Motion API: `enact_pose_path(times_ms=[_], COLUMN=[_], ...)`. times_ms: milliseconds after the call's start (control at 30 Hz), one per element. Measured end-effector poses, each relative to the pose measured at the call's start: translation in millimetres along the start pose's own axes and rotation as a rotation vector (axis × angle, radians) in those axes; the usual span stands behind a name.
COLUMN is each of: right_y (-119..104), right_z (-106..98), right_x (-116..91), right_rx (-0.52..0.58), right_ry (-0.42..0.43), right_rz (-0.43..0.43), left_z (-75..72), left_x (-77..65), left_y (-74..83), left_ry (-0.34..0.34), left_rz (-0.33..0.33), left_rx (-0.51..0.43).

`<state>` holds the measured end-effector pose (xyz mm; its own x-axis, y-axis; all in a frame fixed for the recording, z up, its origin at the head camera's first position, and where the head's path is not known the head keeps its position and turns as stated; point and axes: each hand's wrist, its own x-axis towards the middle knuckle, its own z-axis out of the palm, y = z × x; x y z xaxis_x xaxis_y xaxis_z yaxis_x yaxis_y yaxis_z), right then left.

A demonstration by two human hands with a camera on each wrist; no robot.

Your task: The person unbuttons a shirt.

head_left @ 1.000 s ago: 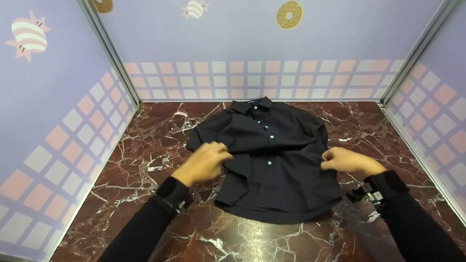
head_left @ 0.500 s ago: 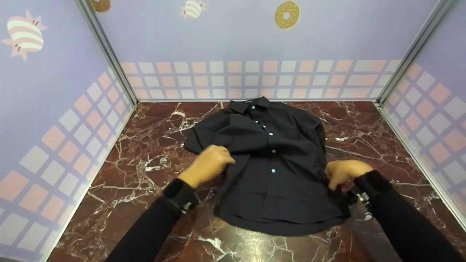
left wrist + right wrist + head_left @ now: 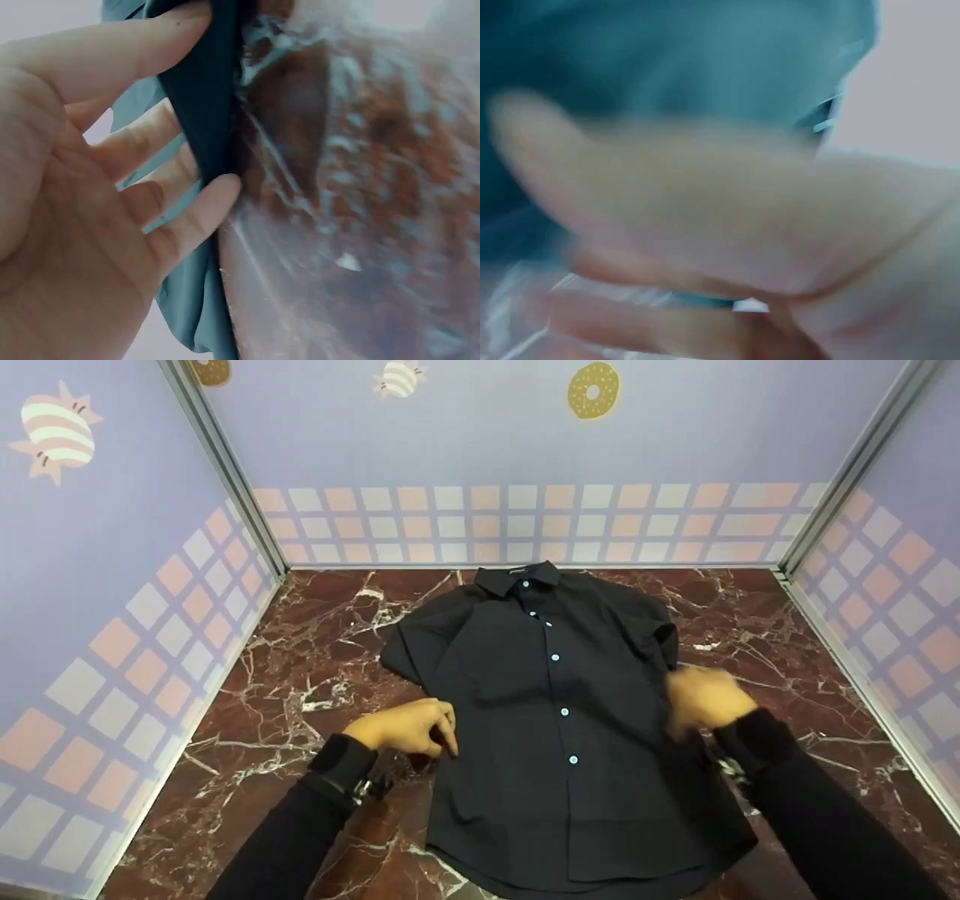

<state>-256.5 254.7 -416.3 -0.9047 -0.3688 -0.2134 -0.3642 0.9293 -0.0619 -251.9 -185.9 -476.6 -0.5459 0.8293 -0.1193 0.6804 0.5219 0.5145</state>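
A black short-sleeved button-up shirt [image 3: 510, 720] lies front side up, collar toward the back wall, with pale buttons down its middle. My left hand [image 3: 412, 727] is at its left side edge, below the left sleeve. In the left wrist view, the thumb [image 3: 169, 45] lies over the cloth while some fingers pass behind the edge, pinching it. At the shirt's right side, below the right sleeve, my right hand [image 3: 705, 699] is blurred by motion. Its thumb [image 3: 667, 195] extends across the cloth in the right wrist view, the fingers spread apart below it.
The shirt lies on a dark red marbled tabletop [image 3: 300, 660]. A patterned back wall [image 3: 450, 457], a left wall [image 3: 97, 660] and a right wall [image 3: 900, 607] enclose it. The collar lies close to the back wall.
The shirt's creased front has been drawn out flatter and its hem has come nearer. My left hand has come down along the left edge; the right hand has moved slightly up from its lower spot.
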Motion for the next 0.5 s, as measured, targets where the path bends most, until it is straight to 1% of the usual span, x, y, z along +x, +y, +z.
enact_pose_path(times_ms=[33, 67, 100, 133, 167, 200, 233, 267, 300, 333, 367, 400, 433, 467, 500], right_y=[-9, -18, -27, -37, -47, -55, -63, -70, -76, -81, -84, -87, -88, -89, -90], right_z=[-1, -1, 2, 7, 12, 19, 27, 35, 42, 49, 56, 61, 65, 68, 69], right_x=[7, 16, 26, 36, 46, 55, 62, 68, 73, 77, 80, 82, 83, 83, 84], right_rx=[-0.003, 0.019, 0.042, 0.066, 0.086, 0.11, 0.128, 0.135, 0.129, 0.118, 0.109, 0.097, 0.082, 0.079, 0.072], right_ry=[0.129, 0.232, 0.313, 0.368, 0.402, 0.416, 0.405, 0.386, 0.362, 0.324, 0.27, 0.204, 0.136, 0.074, 0.017], right_rz=[-0.036, -0.092, -0.158, -0.224, -0.29, -0.346, -0.383, -0.402, -0.401, -0.382, -0.359, -0.326, -0.289, -0.256, -0.225], left_z=[-3.1, -7.1, -11.3, -17.0, -20.8, -24.1, -27.1, -29.7, -31.6, -33.3, -32.9, -33.9, -34.5, -34.5, -34.4], left_x=[1.0, 1.4, 1.2, 0.5, 0.3, 0.2, -0.2, -0.6, -1.1, -1.5, -1.7, -2.5, -3.2, -3.4, -3.5], left_y=[-2.3, -5.2, -8.8, -8.3, -12.1, -16.7, -21.1, -25.8, -31.3, -36.6, -46.7, -52.2, -57.0, -61.3, -64.8], left_ry=[-0.012, -0.017, -0.006, 0.028, 0.085, 0.166, 0.265, 0.369, 0.468, 0.548, 0.6, 0.629, 0.641, 0.644, 0.636], left_rz=[-0.006, -0.007, -0.015, -0.036, -0.07, -0.115, -0.181, -0.265, -0.368, -0.48, -0.588, -0.69, -0.777, -0.847, -0.901], left_rx=[-0.039, -0.091, -0.141, -0.189, -0.221, -0.222, -0.194, -0.138, -0.074, -0.015, 0.05, 0.101, 0.135, 0.14, 0.129])
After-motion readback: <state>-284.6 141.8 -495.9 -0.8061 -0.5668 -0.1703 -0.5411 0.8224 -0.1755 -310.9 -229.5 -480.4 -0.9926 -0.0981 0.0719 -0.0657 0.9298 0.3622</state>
